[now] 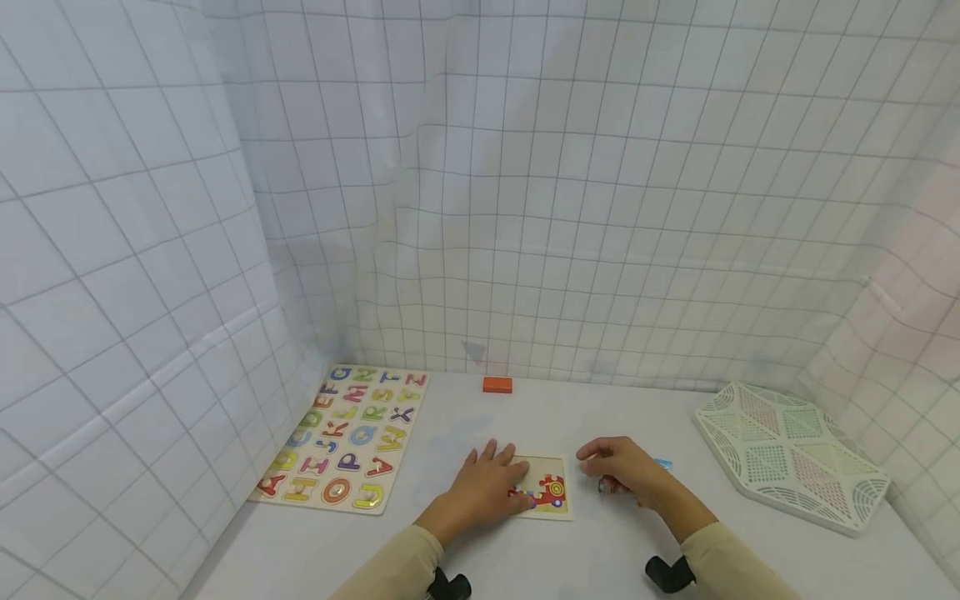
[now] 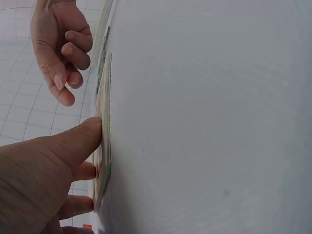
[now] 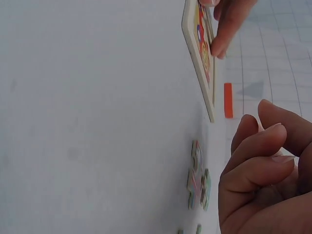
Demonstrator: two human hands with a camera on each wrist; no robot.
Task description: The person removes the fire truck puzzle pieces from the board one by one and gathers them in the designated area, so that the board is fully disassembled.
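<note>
A small wooden jigsaw puzzle board lies flat on the table with a red, yellow and blue picture in its frame. My left hand rests on its left part with fingers spread, covering some of the picture. In the left wrist view the thumb touches the board's near edge. Just right of the board, my right hand hovers with fingers loosely bent and nothing visible between them. Loose puzzle pieces lie on the table beneath and beside it, partly hidden by the hand in the head view.
At the left lies an alphabet board with colourful letters. A small orange block sits at the back near the grid-patterned curtain. To the right is a pale patterned openwork panel. One blue piece shows behind the right hand.
</note>
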